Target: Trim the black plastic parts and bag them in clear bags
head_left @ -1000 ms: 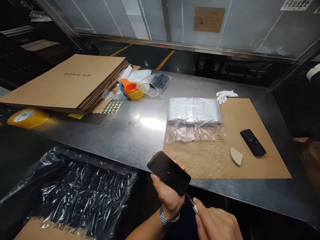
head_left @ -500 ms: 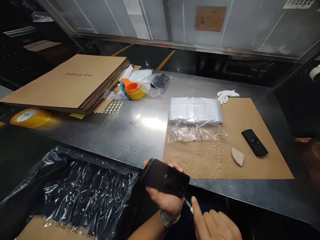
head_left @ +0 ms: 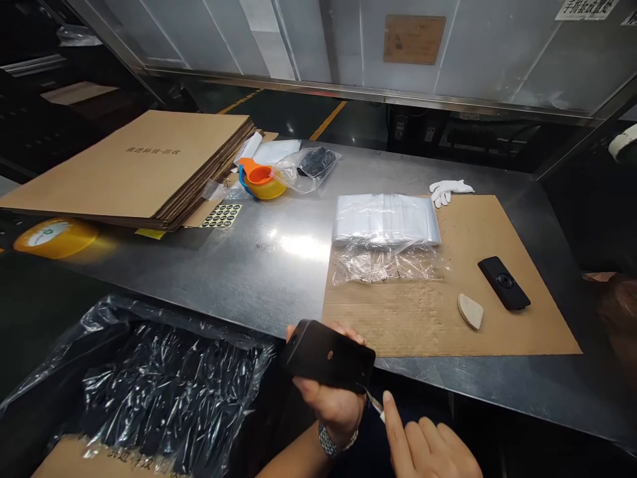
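We are holding a black case in the left hand, which is clamping it from beneath, with fingers curling over the far edge and the thumb pressing the near side; the case is tilting in front of the metal bench, just off its near edge. Our right hand is gripping a slim tool, the forefinger lying along its pale handle and the tip sitting at the case's near right corner (we cannot tell how firmly it is touching). A metal wristband is circling the left wrist. On the bench, a cardboard sheet is bearing a stack of clear bags, a beige pad and, near the pad, a black device. A white glove is lying at the sheet's far edge.
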`<state>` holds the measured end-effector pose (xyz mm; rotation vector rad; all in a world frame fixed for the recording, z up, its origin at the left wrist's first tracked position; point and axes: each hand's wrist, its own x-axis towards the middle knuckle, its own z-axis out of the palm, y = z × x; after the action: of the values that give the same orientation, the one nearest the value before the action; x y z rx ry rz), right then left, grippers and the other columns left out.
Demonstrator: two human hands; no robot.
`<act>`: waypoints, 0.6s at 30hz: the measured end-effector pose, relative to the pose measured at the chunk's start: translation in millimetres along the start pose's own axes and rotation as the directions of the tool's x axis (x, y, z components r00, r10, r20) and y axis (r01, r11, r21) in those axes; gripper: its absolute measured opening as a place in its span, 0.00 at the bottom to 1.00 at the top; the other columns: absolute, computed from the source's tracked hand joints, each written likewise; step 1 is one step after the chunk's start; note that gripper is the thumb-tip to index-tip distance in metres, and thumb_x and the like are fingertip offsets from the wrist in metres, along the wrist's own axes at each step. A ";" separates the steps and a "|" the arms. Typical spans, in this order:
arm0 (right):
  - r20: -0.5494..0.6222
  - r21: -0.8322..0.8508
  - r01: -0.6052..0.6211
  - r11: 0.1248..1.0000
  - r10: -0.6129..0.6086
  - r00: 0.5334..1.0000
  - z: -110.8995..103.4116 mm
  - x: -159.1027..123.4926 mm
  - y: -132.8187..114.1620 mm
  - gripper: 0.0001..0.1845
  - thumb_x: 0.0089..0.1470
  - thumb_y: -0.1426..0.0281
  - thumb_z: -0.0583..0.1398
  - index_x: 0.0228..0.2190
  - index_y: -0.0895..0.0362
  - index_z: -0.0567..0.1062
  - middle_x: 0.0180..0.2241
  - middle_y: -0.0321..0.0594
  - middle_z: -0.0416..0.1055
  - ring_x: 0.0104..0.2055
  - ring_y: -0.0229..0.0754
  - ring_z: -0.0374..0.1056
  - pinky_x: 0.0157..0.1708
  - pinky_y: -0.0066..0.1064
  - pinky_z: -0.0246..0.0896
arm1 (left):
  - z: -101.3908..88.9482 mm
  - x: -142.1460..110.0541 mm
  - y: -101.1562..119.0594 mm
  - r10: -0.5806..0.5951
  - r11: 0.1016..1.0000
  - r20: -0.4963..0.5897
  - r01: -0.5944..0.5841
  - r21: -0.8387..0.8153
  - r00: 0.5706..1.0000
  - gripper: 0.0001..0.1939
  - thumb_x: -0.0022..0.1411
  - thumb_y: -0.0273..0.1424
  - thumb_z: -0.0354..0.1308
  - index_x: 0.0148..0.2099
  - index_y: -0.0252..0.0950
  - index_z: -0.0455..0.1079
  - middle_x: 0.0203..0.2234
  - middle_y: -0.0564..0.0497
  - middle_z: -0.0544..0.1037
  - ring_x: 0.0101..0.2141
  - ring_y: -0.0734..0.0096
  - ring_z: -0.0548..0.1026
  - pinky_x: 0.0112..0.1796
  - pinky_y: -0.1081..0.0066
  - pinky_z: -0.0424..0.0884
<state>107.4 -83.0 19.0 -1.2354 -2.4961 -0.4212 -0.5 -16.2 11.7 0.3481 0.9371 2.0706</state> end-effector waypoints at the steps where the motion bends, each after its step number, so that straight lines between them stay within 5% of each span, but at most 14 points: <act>1: 0.004 -0.003 0.004 1.000 -0.004 1.000 -0.1 0.1 1.3 0.16 0.54 0.84 0.49 0.37 0.66 0.75 0.13 0.30 0.56 0.14 0.31 0.54 0.17 0.30 0.42 | -0.4 -0.6 -0.6 -0.016 1.000 -0.010 0.016 0.018 1.000 0.21 0.58 0.48 0.47 0.54 0.54 0.60 0.28 0.54 0.71 0.25 0.70 0.69 0.27 0.70 0.69; 6: -0.020 0.061 -0.061 0.996 0.062 0.998 1.6 -2.1 14.0 0.13 0.55 0.81 0.52 0.40 0.69 0.73 0.14 0.31 0.59 0.15 0.32 0.56 0.19 0.30 0.46 | -3.4 0.6 -0.6 -0.246 0.964 -0.076 0.252 0.087 0.966 0.24 0.61 0.48 0.45 0.57 0.48 0.58 0.28 0.53 0.72 0.26 0.70 0.71 0.26 0.72 0.70; 10: 0.065 0.279 -0.230 0.932 0.221 0.973 0.9 -5.3 24.9 0.11 0.58 0.77 0.51 0.38 0.65 0.71 0.21 0.36 0.65 0.20 0.34 0.61 0.21 0.29 0.53 | -3.7 7.4 3.2 -0.499 0.860 -0.099 0.506 0.060 0.861 0.24 0.61 0.48 0.43 0.41 0.34 0.70 0.24 0.50 0.73 0.23 0.71 0.71 0.23 0.74 0.68; 13: 0.188 0.419 -0.328 0.847 0.272 0.944 -1.1 -9.1 29.9 0.11 0.59 0.76 0.48 0.37 0.63 0.69 0.24 0.38 0.65 0.23 0.34 0.63 0.21 0.26 0.56 | -1.8 11.9 5.8 -0.641 0.765 -0.052 0.643 0.037 0.766 0.26 0.62 0.47 0.41 0.32 0.31 0.71 0.22 0.48 0.72 0.22 0.72 0.70 0.22 0.75 0.67; 18: 0.167 0.374 -0.206 0.904 0.153 0.974 -1.5 -15.7 32.2 0.17 0.58 0.80 0.46 0.48 0.67 0.66 0.25 0.39 0.65 0.22 0.34 0.63 0.19 0.24 0.57 | 1.4 11.6 7.5 -0.668 0.744 -0.001 0.668 0.032 0.744 0.23 0.62 0.44 0.41 0.34 0.33 0.70 0.25 0.49 0.72 0.22 0.72 0.69 0.23 0.74 0.67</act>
<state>142.6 -76.0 17.7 -1.3424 -2.3831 0.2065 -11.3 -9.5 17.2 0.0148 0.9154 1.3826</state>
